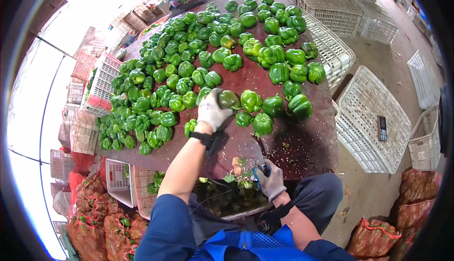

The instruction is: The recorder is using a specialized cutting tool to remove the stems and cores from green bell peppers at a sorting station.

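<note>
My left hand (211,112) gripping green pepper (228,99) on dark red table (302,143); right hand (271,180) closed round blue-handled tool (259,170) near table edge

Pale grey knit gloves on left hand (213,111) and right hand (271,181); black wristbands; blue sleeves rolled up; dark trousers; bright blue apron.
</note>
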Available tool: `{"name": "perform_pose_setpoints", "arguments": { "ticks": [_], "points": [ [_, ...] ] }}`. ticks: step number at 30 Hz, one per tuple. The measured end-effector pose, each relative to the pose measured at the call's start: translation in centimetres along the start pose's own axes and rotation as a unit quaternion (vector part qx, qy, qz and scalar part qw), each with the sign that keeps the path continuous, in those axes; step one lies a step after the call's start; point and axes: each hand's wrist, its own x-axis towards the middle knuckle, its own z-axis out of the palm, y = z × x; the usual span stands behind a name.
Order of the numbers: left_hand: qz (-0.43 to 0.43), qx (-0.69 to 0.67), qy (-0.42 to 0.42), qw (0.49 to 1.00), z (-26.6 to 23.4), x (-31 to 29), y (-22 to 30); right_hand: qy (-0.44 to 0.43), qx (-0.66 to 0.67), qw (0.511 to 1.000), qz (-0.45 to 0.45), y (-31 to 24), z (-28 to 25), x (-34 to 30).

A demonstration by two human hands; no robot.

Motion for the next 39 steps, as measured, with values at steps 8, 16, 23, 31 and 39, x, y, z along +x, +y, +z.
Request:
{"name": "perform_pose_setpoints", "arguments": {
  "ticks": [8, 16, 23, 31, 39],
  "points": [
    [-0.067, -0.382, -0.079, 0.918, -2.6, -11.3, 0.7, 0.034, 0.125, 0.988, -0.087, 0.6, 0.4, -0.4],
    [0.129, -0.106, -0.089, 0.982, 0.3, -19.7, 0.8, -0.008, 0.009, 1.0, -0.021, 1.3, 1.3, -0.6],
    [-0.032, -0.275, -0.008, 0.961, 1.5, -22.5, 2.8, -0.065, -0.136, 0.988, -0.022, 1.3, 1.3, -0.9],
    [0.006, -0.245, 0.029, 0.969, 1.9, -23.0, 1.9, -0.125, -0.2, 0.972, 0.006, 0.4, 1.7, -1.4],
    [-0.116, -0.419, 0.033, 0.9, 2.6, -21.4, -1.7, -0.146, -0.189, 0.971, 0.014, 0.5, -0.9, -4.4]
  ]
}}
